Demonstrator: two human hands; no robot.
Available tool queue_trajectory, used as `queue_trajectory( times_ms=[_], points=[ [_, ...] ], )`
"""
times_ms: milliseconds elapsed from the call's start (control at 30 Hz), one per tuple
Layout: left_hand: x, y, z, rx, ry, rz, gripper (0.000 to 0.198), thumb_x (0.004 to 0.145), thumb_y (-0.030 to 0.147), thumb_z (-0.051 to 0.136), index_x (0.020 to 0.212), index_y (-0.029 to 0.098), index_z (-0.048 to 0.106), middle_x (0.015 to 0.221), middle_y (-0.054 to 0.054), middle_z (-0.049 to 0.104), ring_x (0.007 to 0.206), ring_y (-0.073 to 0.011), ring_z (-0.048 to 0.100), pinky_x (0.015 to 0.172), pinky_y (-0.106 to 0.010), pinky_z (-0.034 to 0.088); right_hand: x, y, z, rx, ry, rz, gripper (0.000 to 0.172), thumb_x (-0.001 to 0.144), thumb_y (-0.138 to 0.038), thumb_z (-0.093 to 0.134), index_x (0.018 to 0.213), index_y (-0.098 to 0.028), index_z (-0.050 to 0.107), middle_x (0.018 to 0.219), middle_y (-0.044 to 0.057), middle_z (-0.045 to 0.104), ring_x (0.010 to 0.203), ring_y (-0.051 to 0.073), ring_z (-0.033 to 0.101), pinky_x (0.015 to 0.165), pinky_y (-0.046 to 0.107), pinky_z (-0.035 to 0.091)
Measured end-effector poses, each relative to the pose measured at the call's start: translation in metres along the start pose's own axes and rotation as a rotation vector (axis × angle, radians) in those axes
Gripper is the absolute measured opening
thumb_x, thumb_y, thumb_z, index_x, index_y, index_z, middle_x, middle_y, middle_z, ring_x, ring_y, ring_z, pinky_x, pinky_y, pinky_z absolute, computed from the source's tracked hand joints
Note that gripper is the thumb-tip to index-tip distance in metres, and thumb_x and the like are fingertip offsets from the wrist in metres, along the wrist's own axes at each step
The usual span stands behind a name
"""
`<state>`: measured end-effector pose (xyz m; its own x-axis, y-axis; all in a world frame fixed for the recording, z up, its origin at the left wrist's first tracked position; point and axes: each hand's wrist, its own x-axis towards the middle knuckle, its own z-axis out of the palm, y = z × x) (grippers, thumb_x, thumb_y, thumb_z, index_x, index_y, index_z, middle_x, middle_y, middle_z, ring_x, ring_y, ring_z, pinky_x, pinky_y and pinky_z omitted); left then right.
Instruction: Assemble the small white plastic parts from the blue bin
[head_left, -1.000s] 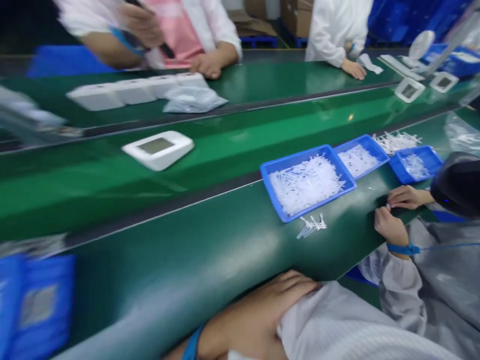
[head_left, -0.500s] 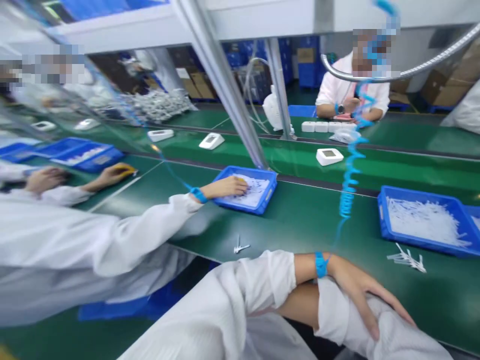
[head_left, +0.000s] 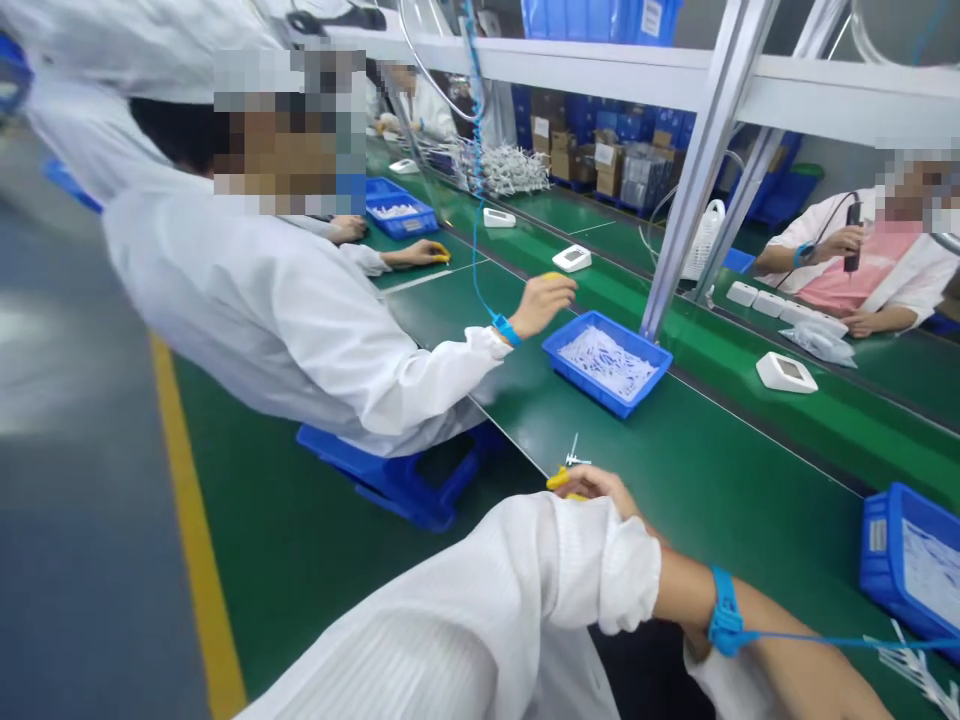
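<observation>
My arms are crossed over the near edge of the green worktable. My left hand (head_left: 817, 660) lies at the lower right, past a blue wrist strap (head_left: 724, 612) with a blue cord; its fingers run out of the frame. From behind my left sleeve (head_left: 555, 560) shows my right hand (head_left: 604, 485), with yellow finger covers on at least two fingers. Those fingertips are apart with nothing between them, close to the sleeve. Just beyond them lie a few thin white pieces (head_left: 576, 457). More white strips (head_left: 916, 662) lie near my left hand.
A blue tray (head_left: 553, 358) of white strips stands ahead; another blue tray (head_left: 874, 545) is at right. A co-worker's hand (head_left: 546, 303) hovers left of the first tray. White devices (head_left: 786, 372) sit on the green belt. A metal post (head_left: 694, 180) rises behind. Opposite, a person holds a dark tool (head_left: 853, 232).
The view has swung left. My right hand's fingers have come into sight, while my left hand's fingers have left the frame. The co-worker's hand has lifted out of the tray.
</observation>
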<state>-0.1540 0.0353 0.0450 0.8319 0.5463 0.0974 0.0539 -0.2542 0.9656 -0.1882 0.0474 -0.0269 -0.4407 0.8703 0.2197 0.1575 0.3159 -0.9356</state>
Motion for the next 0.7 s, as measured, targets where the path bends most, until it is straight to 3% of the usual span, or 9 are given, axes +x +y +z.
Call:
queue_trajectory(
  times_ms=[100,200,333,400,467,533,600,700],
  points=[
    [-0.025,0.000,-0.057,0.107,0.123,0.022,0.051,0.084,0.057,0.083,0.130,0.034,0.080,0.129,-0.003,0.079,0.119,-0.0261,0.076,0.088,-0.030,0.065,0.011,0.011,-0.005,-0.106,-0.040,-0.110,0.028,0.098,-0.045,0.074,0.117,-0.026,0.080,0.114,0.010,0.078,0.104,0.030,0.070,0.091,0.045,0.060],
    [-0.036,0.001,-0.101,0.231,0.211,0.058,0.047,0.090,0.052,0.080,0.131,0.029,0.078,0.126,-0.007,0.079,0.114,-0.0255,0.076,0.094,-0.032,0.062,0.017,0.022,-0.021,-0.382,-0.055,-0.238,0.033,0.094,-0.028,0.075,0.126,-0.026,0.078,0.135,0.012,0.073,0.127,0.035,0.060,0.111,0.057,0.051],
    [-0.036,-0.004,-0.163,0.414,0.205,0.104,0.044,0.101,0.048,0.068,0.138,0.025,0.073,0.127,-0.008,0.078,0.112,-0.0231,0.074,0.100,-0.033,0.058,0.015,0.026,-0.026,-0.492,-0.142,-0.309,0.026,0.099,-0.017,0.069,0.122,-0.026,0.077,0.123,0.008,0.077,0.117,0.032,0.064,0.109,0.054,0.053],
    [-0.035,-0.013,-0.201,0.591,0.261,0.008,0.040,0.104,0.039,0.061,0.139,0.023,0.070,0.129,-0.009,0.076,0.115,-0.0230,0.072,0.103,-0.033,0.056,0.013,0.024,-0.024,-0.498,-0.143,-0.340,0.022,0.101,-0.014,0.065,0.116,-0.025,0.077,0.114,0.007,0.079,0.106,0.030,0.064,0.105,0.051,0.054],
    [-0.034,-0.026,-0.238,0.860,0.407,-0.205,0.035,0.100,0.027,0.063,0.132,0.018,0.073,0.132,-0.013,0.073,0.121,-0.0255,0.069,0.110,-0.034,0.052,0.012,0.021,-0.023,-0.515,-0.130,-0.361,0.021,0.101,-0.009,0.061,0.108,-0.023,0.076,0.105,0.008,0.078,0.098,0.028,0.062,0.097,0.046,0.056],
    [-0.032,-0.042,-0.268,0.951,0.441,-0.341,0.029,0.090,0.019,0.068,0.118,0.013,0.077,0.123,-0.017,0.075,0.117,-0.0280,0.069,0.108,-0.036,0.051,0.011,0.019,-0.026,-0.537,-0.115,-0.372,0.022,0.099,-0.006,0.059,0.103,-0.021,0.074,0.097,0.009,0.075,0.095,0.029,0.061,0.089,0.042,0.057],
    [-0.029,-0.055,-0.287,0.958,0.412,-0.423,0.022,0.081,0.016,0.074,0.102,0.015,0.079,0.105,-0.013,0.078,0.105,-0.0268,0.070,0.101,-0.034,0.053,0.009,0.019,-0.033,-0.544,-0.090,-0.373,0.022,0.098,-0.006,0.057,0.104,-0.021,0.072,0.097,0.009,0.073,0.096,0.029,0.061,0.087,0.041,0.057],
    [-0.022,-0.068,-0.297,0.944,0.360,-0.497,0.014,0.072,0.017,0.078,0.086,0.018,0.079,0.084,-0.007,0.077,0.088,-0.0232,0.070,0.088,-0.029,0.053,0.001,0.021,-0.053,-0.456,-0.021,-0.344,0.026,0.098,-0.008,0.053,0.111,-0.022,0.071,0.105,0.010,0.071,0.098,0.026,0.065,0.090,0.039,0.057]
  ],
)
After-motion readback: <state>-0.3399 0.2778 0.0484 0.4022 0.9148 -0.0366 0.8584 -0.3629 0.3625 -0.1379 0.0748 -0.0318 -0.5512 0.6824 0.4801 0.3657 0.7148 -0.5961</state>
